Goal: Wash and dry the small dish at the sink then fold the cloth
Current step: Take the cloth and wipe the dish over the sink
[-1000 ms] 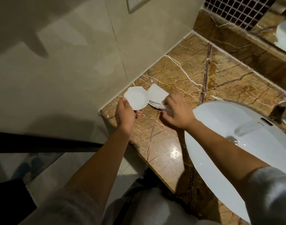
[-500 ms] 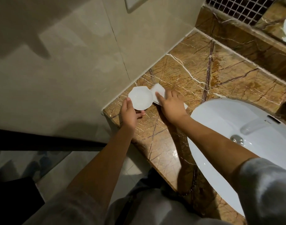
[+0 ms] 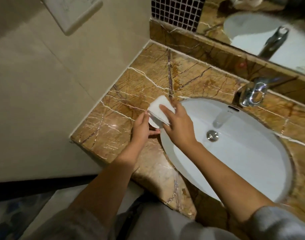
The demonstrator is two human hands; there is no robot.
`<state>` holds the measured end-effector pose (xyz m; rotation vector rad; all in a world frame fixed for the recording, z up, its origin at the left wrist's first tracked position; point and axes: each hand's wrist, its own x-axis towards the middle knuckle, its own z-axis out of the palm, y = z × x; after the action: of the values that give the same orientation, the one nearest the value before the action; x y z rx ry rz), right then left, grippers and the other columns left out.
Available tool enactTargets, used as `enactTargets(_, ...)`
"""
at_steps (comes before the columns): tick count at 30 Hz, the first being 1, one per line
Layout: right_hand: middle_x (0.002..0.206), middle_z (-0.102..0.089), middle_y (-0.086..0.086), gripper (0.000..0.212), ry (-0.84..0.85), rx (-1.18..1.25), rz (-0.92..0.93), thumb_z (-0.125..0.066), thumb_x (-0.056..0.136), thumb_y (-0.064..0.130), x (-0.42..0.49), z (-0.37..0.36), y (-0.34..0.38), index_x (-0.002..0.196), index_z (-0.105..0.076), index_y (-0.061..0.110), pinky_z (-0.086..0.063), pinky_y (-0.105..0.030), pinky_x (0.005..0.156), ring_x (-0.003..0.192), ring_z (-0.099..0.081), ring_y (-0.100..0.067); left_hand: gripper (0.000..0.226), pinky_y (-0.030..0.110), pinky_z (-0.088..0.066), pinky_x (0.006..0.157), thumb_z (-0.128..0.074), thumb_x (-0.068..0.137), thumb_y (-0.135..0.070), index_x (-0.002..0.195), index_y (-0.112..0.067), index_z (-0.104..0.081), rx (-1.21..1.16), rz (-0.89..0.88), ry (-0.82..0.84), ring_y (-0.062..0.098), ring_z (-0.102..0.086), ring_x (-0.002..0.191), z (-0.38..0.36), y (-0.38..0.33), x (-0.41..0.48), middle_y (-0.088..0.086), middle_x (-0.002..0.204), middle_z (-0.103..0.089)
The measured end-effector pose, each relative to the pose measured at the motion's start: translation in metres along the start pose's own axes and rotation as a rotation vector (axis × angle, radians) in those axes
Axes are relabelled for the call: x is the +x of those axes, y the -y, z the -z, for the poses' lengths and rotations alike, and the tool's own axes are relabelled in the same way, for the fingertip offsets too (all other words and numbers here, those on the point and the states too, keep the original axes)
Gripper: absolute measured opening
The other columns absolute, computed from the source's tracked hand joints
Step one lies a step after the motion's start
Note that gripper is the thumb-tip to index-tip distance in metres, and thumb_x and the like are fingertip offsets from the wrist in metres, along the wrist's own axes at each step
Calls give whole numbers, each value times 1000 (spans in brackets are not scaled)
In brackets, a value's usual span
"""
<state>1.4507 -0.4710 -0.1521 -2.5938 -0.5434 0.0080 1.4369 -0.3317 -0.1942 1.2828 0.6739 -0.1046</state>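
Note:
My left hand [image 3: 142, 126] grips the small white dish [image 3: 154, 123] just above the brown marble counter [image 3: 113, 129], by the sink's left rim. Most of the dish is hidden under a folded white cloth [image 3: 159, 109]. My right hand [image 3: 178, 126] presses that cloth onto the dish, fingers spread over its top. Both hands are lifted off the counter. The white oval sink [image 3: 243, 153] lies to the right of my hands.
A chrome tap [image 3: 252, 94] stands at the back of the sink, with the drain [image 3: 212, 135] below its spout. A beige tiled wall [image 3: 44, 84] borders the counter's left side. A mirror [image 3: 269, 28] and dark mosaic tiles [image 3: 177, 11] run behind.
My left hand has lifted the dish from the counter and brought it toward the sink. My right hand has picked up the cloth and laid it over the dish.

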Motion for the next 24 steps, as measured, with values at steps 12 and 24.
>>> enactTargets(12, 125, -48, -14, 49, 154, -82, -105, -58, 87, 24, -69, 73, -89, 135, -54, 24, -41, -33, 72, 115, -50, -32, 27, 29, -58, 45, -40, 103, -26, 108, -10, -61, 166, 72, 269, 19, -68, 47, -110, 15, -34, 16, 85, -65)
enactTargets(24, 112, -49, -5, 42, 78, 28, -425, -53, 89, 28, -104, 126, -148, 131, -58, 33, -36, -29, 71, 106, -53, -27, 28, 26, -58, 51, -37, 103, -28, 97, -24, -63, 290, -17, 395, 17, -71, 68, -171, 40, -57, 12, 93, -66)
